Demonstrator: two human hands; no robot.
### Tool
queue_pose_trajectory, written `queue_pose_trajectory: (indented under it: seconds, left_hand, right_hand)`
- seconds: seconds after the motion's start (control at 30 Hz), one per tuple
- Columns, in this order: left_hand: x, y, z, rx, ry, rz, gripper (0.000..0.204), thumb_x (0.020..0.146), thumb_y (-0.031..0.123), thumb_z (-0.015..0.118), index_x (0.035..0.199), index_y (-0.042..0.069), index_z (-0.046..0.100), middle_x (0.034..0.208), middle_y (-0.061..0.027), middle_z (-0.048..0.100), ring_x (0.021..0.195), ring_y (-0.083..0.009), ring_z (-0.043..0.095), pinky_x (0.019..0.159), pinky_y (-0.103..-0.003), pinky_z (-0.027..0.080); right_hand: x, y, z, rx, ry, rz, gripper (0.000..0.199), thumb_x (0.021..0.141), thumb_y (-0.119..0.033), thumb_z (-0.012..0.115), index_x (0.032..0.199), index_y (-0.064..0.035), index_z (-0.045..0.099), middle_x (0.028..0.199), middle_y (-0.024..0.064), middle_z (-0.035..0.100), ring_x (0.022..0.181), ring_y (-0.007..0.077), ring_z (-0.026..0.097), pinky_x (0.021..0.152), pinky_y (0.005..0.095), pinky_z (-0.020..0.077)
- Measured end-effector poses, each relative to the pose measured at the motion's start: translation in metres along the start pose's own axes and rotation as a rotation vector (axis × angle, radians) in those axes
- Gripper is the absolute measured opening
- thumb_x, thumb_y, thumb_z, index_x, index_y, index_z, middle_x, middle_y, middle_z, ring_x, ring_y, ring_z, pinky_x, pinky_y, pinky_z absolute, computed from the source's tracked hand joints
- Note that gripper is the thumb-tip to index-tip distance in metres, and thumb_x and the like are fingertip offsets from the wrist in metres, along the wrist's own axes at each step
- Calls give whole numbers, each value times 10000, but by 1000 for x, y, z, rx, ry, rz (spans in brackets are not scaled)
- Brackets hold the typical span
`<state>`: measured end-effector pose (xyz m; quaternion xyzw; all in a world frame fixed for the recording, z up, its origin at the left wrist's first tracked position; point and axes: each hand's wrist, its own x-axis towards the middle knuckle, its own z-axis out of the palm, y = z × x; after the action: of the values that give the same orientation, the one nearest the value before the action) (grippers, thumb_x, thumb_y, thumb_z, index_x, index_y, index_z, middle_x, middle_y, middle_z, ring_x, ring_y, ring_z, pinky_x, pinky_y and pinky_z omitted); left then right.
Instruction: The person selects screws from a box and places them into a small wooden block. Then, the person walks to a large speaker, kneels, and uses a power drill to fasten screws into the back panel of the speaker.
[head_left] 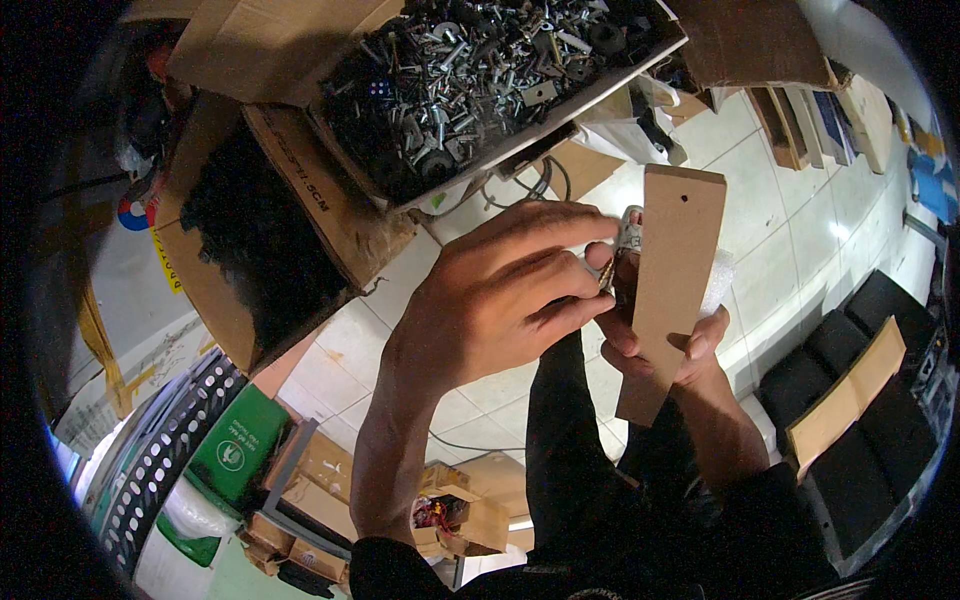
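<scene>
A flat brown strip of board (680, 250) with a small dark hole near its top end stands upright and slightly tilted before me. My right hand (702, 345) grips its lower part, thumb on the front face. Left of the strip, my left hand (505, 290) is closed in a pinch on a small brass-coloured screw (606, 274), mostly hidden by the fingers. The screw is close to the strip's left edge; whether they touch I cannot tell. Something whitish and bubbly (718, 282) shows behind the strip, partly covered.
A large box of mixed metal screws (470, 80) stands at the top, beside an open carton (290, 190) of black parts. A green bin (240, 440) stands at lower left. Black cushioned blocks (840, 350) and a cardboard piece (850, 390) lie at right, above white floor tiles (780, 240).
</scene>
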<state>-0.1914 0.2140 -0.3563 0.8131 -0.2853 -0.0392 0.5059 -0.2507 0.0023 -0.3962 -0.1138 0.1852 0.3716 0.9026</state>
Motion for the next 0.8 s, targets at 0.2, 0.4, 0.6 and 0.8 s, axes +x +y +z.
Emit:
queue_pose_trajectory:
  seconds: [0.2,0.4,0.6,0.8]
  left_hand:
    - [-5,-1,4,-89,-79,2,205,656,81,796,764,42,627,1016,-64,637,949,-208,619,770,-322,541]
    - [-9,4,10,-109,-7,-7,198,638,80,809,705,59,624,945,-44,648,874,-176,637,728,-300,539]
    - [-14,-3,17,-155,59,5,215,619,67,819,709,63,623,906,-30,661,794,-163,647,661,-279,541]
    - [-23,1,17,-128,37,-79,174,685,99,776,780,74,633,914,-19,653,879,-167,638,749,-300,538]
  right_hand:
    - [-7,0,-3,-139,-42,36,822,446,-244,695,1189,24,466,816,175,571,729,256,531,524,322,408]
    - [-11,-2,-3,-185,-36,19,818,482,-253,767,1190,25,464,823,184,573,740,262,542,533,331,410]
    - [-11,-7,-2,-249,-38,53,835,477,-269,780,1182,44,460,796,191,576,675,258,561,537,330,425]
    - [-14,-2,4,-336,61,13,866,427,-256,765,1177,46,456,777,168,574,673,259,574,553,338,438]
